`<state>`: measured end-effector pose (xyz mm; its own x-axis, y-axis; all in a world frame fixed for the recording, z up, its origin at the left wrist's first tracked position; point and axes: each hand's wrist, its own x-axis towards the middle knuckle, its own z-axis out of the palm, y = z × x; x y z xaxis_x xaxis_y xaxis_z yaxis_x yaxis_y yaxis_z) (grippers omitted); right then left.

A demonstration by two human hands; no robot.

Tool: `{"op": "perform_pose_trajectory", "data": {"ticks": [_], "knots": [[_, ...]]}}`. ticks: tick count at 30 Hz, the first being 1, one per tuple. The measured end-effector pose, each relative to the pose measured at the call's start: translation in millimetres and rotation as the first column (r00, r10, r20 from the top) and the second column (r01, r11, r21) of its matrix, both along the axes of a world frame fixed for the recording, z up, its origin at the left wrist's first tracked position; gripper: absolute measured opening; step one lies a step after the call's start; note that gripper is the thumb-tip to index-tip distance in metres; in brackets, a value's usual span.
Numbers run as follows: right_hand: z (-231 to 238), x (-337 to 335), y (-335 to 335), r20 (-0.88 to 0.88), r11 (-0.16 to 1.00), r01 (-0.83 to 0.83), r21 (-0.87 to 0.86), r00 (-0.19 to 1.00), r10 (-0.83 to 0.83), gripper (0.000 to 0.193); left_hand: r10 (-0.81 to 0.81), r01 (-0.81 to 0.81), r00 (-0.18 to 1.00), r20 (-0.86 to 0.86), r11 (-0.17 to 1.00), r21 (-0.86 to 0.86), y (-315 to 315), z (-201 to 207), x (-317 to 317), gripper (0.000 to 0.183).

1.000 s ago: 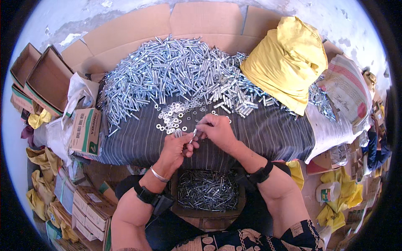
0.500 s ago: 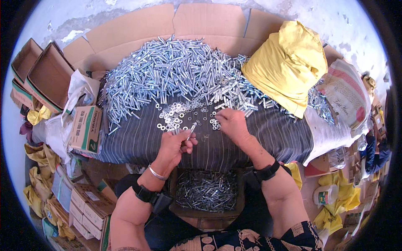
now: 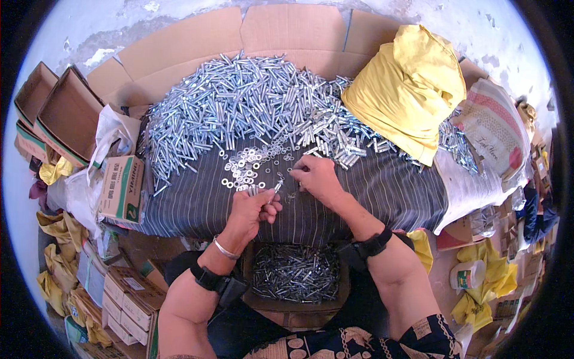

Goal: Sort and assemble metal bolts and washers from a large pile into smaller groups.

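My left hand [image 3: 252, 209] is closed around a few silvery metal bolts [image 3: 278, 182], one of which sticks up past the thumb and fingertips. Just to its right, my right hand [image 3: 318, 178] is closed in a pinch with thumb and fingertips together. Whatever lies in that pinch is too small to make out. Flat metal washers [image 3: 242, 169] lie in a loose cluster beyond my left hand, on a dark striped cloth [image 3: 191, 200]. Smaller rings [image 3: 277, 146] are scattered beside them. Behind all this rises a large heap of bolts [image 3: 233, 96].
A yellow sack [image 3: 406, 96] stands on the heap's right side, near a printed woven bag [image 3: 493, 131]. Cardboard sheets [image 3: 293, 30] line the back. Open boxes [image 3: 69, 113] and a small carton [image 3: 122, 188] are at left. Between my knees sits a bin of bolts [image 3: 296, 272].
My right hand has moved left, closer to the bolts in my left hand, and now covers the spot where a small washer group lay. My left hand has barely moved.
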<state>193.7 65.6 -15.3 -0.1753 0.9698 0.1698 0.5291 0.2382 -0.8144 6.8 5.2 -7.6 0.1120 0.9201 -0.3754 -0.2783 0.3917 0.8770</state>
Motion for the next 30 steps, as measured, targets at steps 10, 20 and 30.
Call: {"op": "perform_pose_trajectory", "data": {"ticks": [10, 20, 30], "knots": [[7.3, -9.8, -11.8, -0.547, 0.939, -0.25, -0.237, 0.833, 0.083, 0.013, 0.001, -0.001, 0.997, 0.082, 1.0, 0.004, -4.4, 6.6, 0.3, 0.016], [12.7, -9.1, -13.4, -0.618, 0.904, -0.333, -0.268, 0.78, 0.104, 0.012, 0.017, -0.014, 0.996, 0.089, 0.999, -0.033, -3.7, 4.8, -3.3, 0.017], [17.8, -19.7, -15.5, -0.323, 0.964, -0.133, -0.229, 0.945, 0.053, 0.025, 0.161, -0.045, 0.909, -0.385, 0.955, 0.292, -12.9, 12.7, 9.4, 0.016]]}}
